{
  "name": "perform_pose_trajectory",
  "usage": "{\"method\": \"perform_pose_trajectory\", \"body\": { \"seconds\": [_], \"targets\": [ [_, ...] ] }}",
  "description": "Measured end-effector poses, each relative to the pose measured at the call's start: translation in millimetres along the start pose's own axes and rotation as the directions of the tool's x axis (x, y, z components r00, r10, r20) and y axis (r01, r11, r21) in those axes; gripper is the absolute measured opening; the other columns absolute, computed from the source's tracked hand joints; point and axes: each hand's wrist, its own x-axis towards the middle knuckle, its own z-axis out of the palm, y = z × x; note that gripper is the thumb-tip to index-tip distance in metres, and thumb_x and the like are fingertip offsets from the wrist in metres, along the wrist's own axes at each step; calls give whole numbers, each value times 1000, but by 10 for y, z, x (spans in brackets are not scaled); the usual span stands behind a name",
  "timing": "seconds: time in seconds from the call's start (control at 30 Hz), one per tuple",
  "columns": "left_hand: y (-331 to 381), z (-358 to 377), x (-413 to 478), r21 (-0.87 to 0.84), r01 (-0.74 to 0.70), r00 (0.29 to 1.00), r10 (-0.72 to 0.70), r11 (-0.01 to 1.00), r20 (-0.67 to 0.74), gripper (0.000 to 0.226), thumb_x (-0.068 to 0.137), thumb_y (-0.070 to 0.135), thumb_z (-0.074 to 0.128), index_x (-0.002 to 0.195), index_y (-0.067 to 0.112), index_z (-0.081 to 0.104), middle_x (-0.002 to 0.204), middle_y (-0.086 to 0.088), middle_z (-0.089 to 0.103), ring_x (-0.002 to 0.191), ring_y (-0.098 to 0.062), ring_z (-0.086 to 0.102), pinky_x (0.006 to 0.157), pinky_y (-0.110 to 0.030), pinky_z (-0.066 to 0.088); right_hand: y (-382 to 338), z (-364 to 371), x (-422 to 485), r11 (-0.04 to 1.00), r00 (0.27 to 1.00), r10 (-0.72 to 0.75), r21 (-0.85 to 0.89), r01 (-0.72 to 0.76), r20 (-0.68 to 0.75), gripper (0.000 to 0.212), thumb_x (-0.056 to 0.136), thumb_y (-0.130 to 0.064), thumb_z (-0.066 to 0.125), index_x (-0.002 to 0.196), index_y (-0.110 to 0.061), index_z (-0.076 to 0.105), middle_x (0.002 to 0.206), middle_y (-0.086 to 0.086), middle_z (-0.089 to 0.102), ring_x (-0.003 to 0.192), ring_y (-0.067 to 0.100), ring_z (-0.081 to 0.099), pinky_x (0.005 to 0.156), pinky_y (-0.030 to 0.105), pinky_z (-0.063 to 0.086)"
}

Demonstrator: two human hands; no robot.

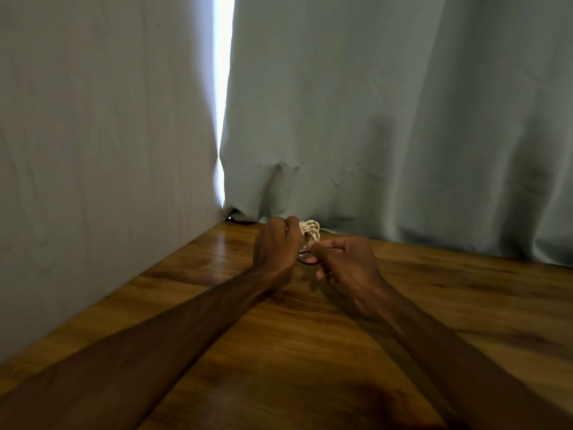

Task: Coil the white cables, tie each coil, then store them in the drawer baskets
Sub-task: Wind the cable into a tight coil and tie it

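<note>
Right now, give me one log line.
step: tying coil | left hand: grips white cable coil | right hand: pinches dark band | baskets: unseen

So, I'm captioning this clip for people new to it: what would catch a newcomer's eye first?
Two bare arms reach to the far side of the wooden table, where the left hand grips a small white cable coil and the right hand pinches a thin dark band just below it. Behind them hangs a pale curtain, with a bright strip of light along its left edge.
</note>
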Motion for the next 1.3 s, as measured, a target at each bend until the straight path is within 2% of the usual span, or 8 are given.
{"method": "perform_pose_trajectory", "body": {
  "seconds": [0.17,0.4,0.57,0.67,0.83,0.9,1.13,1.3],
  "targets": [
    [70,-25,-57,-124,-75,997,75,989,-6,52,103,17,51,51,21,46,48,6,46,48,-4,42,49,-25,30,-12,25,-53,997,997,83,-6,-83,-5,23,94,-20,73,84,1,75,66,13,72,39,9,56,35,17,39],
    [7,67,-94,-253,-127,985,152,959,81,37,96,31,48,67,18,66,66,1,68,66,-18,63,64,-37,48,-9,-1,-8,995,995,98,29,-97,-34,22,93,-23,73,82,-4,77,66,7,72,45,7,57,44,19,45],
    [14,31,-91,-251,-157,975,190,955,111,49,97,33,47,50,23,57,51,4,59,52,-11,53,58,-35,42,-5,11,22,968,990,138,205,-142,33,16,96,-16,69,94,-2,77,83,9,78,64,14,60,55,23,49],
    [12,-3,-60,-231,-192,974,213,954,71,48,98,32,47,55,18,62,54,0,63,53,-14,56,57,-34,43,-24,28,41,937,981,160,296,-185,108,14,97,-9,64,93,-3,75,81,8,74,62,12,61,60,22,50],
    [-23,-54,-9,-100,-283,958,287,954,21,42,106,27,48,71,17,70,63,5,66,59,-6,61,55,-12,37,-73,30,43,862,942,228,400,-313,245,24,95,2,57,111,-7,73,97,8,77,85,18,72,78,33,60],
    [-12,-63,-12,-48,-346,938,347,937,3,42,105,32,46,74,16,69,65,5,65,58,-5,59,54,-11,34,-82,44,32,855,942,257,402,-326,218,30,94,5,57,114,-9,74,99,10,77,85,21,71,77,33,61],
    [42,-10,-75,5,-424,906,424,906,13,34,102,37,45,77,21,61,70,2,63,66,-16,58,63,-35,44,-81,37,4,871,962,274,428,-243,-11,16,90,-4,73,105,-3,76,86,12,77,63,14,68,67,27,59],
    [51,-19,-92,-34,-453,890,454,891,39,30,103,33,46,80,27,63,70,5,65,66,-13,60,62,-36,47,-124,10,-19,816,959,279,540,-209,-50,38,83,7,77,92,-23,55,96,16,76,66,16,71,75,31,61]
  ]
}}
